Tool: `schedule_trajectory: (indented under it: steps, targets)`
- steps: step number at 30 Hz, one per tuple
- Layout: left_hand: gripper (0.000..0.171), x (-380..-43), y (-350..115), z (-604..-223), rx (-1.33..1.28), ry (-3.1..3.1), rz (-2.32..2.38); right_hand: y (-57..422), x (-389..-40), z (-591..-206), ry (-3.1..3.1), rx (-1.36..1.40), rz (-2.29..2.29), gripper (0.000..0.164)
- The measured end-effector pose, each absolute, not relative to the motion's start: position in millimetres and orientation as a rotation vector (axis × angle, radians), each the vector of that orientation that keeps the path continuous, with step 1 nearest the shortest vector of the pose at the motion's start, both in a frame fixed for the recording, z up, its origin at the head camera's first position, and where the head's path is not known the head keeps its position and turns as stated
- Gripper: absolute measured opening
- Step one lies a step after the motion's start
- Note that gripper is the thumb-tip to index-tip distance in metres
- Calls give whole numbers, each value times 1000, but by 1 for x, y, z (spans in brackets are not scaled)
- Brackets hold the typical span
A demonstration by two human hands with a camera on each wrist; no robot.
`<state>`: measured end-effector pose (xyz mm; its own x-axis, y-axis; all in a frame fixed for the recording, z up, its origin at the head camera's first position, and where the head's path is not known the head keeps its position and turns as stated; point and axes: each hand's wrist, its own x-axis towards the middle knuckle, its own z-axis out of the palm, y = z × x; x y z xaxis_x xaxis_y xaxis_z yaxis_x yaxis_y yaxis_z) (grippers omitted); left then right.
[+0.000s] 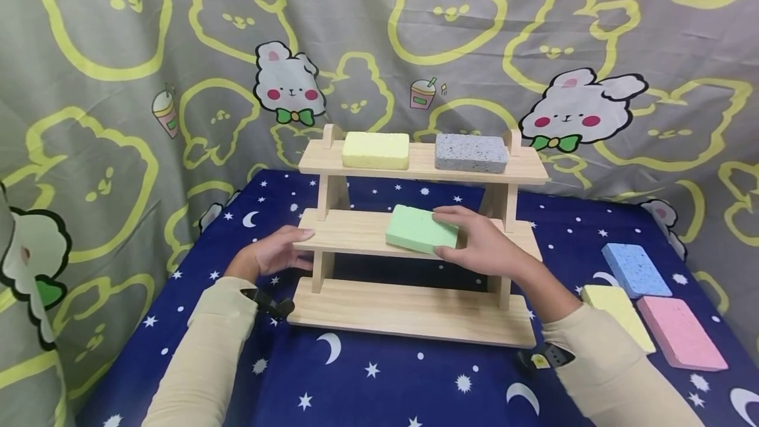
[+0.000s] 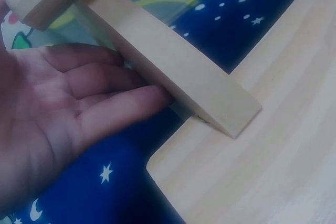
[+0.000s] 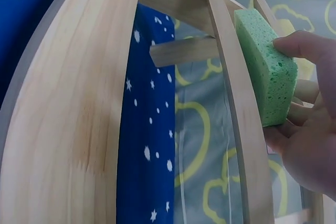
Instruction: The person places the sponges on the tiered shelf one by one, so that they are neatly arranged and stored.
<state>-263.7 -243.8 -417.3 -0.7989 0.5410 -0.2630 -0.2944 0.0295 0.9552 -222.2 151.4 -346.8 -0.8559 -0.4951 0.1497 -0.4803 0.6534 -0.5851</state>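
1. Nearest the viewer, two cream sleeves [image 1: 201, 354] reach forward over a dark blue cloth with stars and moons [image 1: 367, 381].
2. At the near right of the cloth lie three loose sponges: a pink sponge [image 1: 680, 331], a pale yellow sponge [image 1: 617, 315] just beside it, and a blue sponge [image 1: 636, 269] behind them.
3. A three-tier wooden rack [image 1: 409, 312] stands in the middle of the cloth, its bottom board resting flat.
4. The left hand [image 1: 274, 252] lies with straight, relaxed fingers against the left end of the middle shelf; the left wrist view shows the fingertips [image 2: 152, 98] touching the upright support, with nothing held.
5. The right hand [image 1: 483, 242] holds a green sponge [image 1: 420, 229] on the middle shelf, right of centre. The fingers lie over its right end and the thumb sits at its near edge; the right wrist view shows it pinched between them, its base against the shelf board.
6. On the top shelf sit a yellow sponge on the top shelf [image 1: 376, 150] at left and a grey speckled sponge [image 1: 471, 153] at right, apart from each other.
7. Behind everything hangs a grey curtain with rabbit outlines [image 1: 118, 84].
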Motion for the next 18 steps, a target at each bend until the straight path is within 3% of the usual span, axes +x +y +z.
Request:
schedule_trajectory:
  steps: [6,13,18]
  targets:
    - [38,-264,-244,-417,262,1711,1830,136,-230,-346,2802,-884,-1030,60]
    - [53,-263,-244,-418,260,1721,1819,117,-237,-350,2757,-911,-1071,58]
    - [53,-263,-243,-417,256,1728,1819,103,-242,-352,2731,-956,-1074,59]
